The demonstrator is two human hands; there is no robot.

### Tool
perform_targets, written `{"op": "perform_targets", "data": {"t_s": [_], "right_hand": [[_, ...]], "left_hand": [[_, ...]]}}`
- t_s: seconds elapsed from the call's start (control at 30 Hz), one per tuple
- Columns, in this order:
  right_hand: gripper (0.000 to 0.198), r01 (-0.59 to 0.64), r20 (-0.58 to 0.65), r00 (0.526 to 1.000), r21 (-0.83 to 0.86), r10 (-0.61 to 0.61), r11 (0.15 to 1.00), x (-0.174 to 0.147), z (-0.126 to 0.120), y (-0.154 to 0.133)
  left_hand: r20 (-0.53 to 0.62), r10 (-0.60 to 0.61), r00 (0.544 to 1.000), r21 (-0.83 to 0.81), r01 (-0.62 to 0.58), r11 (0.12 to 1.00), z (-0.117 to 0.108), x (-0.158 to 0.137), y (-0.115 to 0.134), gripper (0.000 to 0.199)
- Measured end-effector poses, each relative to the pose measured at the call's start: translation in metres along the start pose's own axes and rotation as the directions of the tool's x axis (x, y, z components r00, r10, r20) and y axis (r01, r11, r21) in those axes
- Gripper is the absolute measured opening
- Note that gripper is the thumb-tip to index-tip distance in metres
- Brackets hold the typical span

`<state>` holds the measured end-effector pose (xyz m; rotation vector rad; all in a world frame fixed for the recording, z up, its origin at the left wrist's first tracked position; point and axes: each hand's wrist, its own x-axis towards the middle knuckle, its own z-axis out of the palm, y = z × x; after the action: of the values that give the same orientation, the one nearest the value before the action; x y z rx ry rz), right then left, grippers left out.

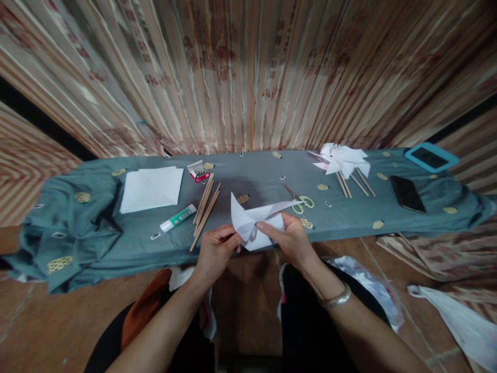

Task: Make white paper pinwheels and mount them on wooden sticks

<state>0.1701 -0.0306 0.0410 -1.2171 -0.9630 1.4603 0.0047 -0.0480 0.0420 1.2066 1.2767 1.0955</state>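
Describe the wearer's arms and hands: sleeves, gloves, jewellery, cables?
Left hand and right hand are both ungloved. The left forearm and right forearm are bare, no sleeves in view. A shiny silver-coloured bangle circles the right wrist; nothing shows on the left. No cables or markings visible on either arm.

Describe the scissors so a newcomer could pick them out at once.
Start at the grey-green tablecloth, then the right hand, holding folded white paper. Just beyond it lie the scissors, the only thing there with looped yellow-green handles.
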Motion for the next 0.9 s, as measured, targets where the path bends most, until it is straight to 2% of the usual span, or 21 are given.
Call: {"op": "perform_targets", "data": {"t_s": [0.53, 0.9], "right_hand": [[0.03, 0.041, -0.036, 0.998, -0.041, -0.042, 0.998, 0.0035, 0.0005, 0.0036], [0.044, 0.016, -0.041, 0.999, 0.006, -0.015, 1.0, 0.0056, -0.0005, 0.0029]], "left_hand": [[-0.004, -0.018, 1.0, -0.044, 0.018, 0.999, 0.0014, 0.0038, -0.0077, 0.024], [-0.003, -0.078, 0.997, -0.055, 0.078, 0.995, 0.0046, 0.005, -0.0113, 0.019]]}}
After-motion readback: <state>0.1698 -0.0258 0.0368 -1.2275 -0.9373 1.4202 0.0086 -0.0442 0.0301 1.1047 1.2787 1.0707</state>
